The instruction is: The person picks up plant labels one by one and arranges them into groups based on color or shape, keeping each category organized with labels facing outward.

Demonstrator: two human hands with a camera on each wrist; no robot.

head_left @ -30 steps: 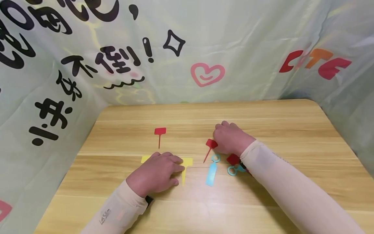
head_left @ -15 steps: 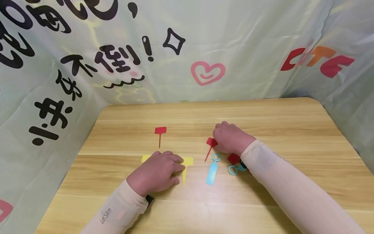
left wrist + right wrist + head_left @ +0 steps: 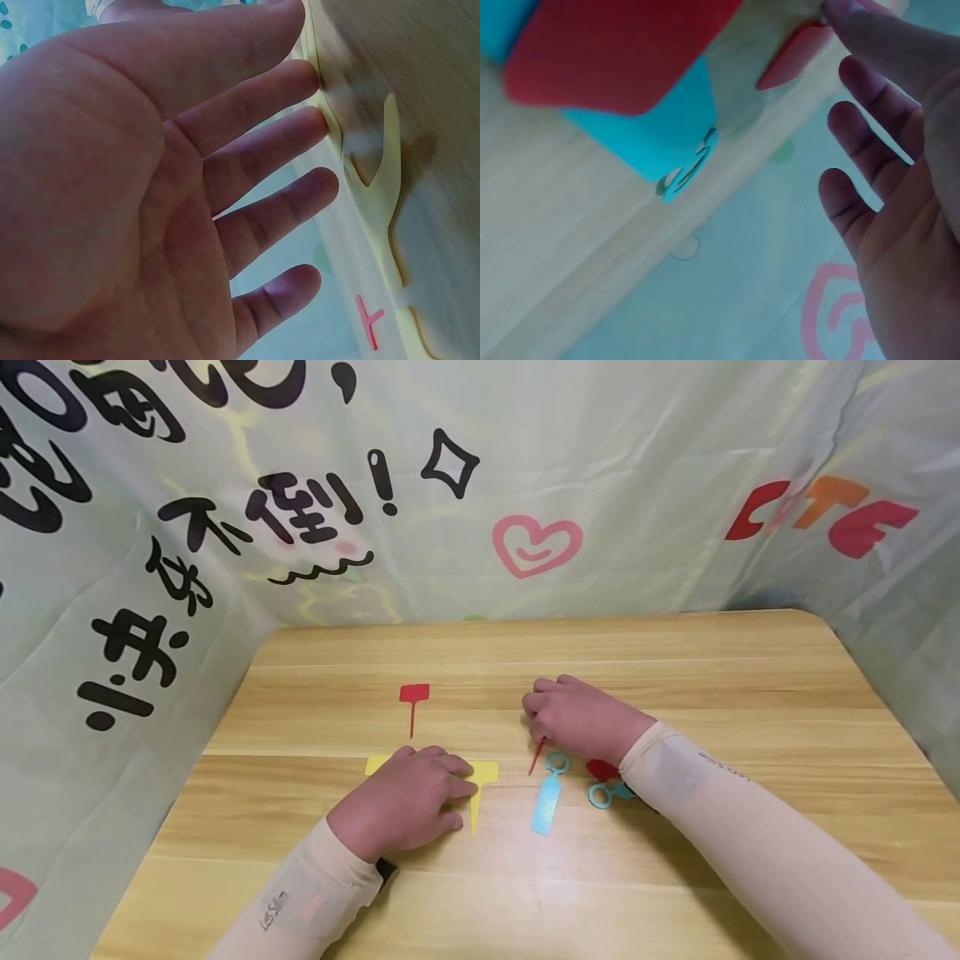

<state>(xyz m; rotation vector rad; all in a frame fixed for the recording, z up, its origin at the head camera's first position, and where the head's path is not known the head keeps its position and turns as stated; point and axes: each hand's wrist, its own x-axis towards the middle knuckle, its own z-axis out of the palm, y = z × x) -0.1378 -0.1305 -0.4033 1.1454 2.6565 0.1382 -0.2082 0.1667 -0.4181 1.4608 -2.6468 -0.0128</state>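
My left hand (image 3: 405, 797) lies over yellow T-shaped plant labels (image 3: 484, 772) on the table. In the left wrist view its fingers are extended, the fingertips at the edge of a yellow label (image 3: 388, 187). My right hand (image 3: 585, 714) is over a red T-shaped plant label, hiding its head; the thin red stem (image 3: 536, 758) sticks out below. The right wrist view puts the thumb tip against that red label (image 3: 795, 56), with the other visible fingers loosely bent and apart. Whether the thumb presses or only overlaps the label, I cannot tell. The index finger is hidden.
Another red plant label (image 3: 414, 693) lies behind my left hand. A blue loop tag (image 3: 546, 806) lies between the hands. By my right wrist are a further red label (image 3: 602, 770) and blue loop tag (image 3: 600, 796). Printed cloth (image 3: 630, 468) hangs behind the table (image 3: 480, 652).
My right hand has shifted left, covering the red label's head that showed beside it before. My left hand has stayed on the yellow labels.
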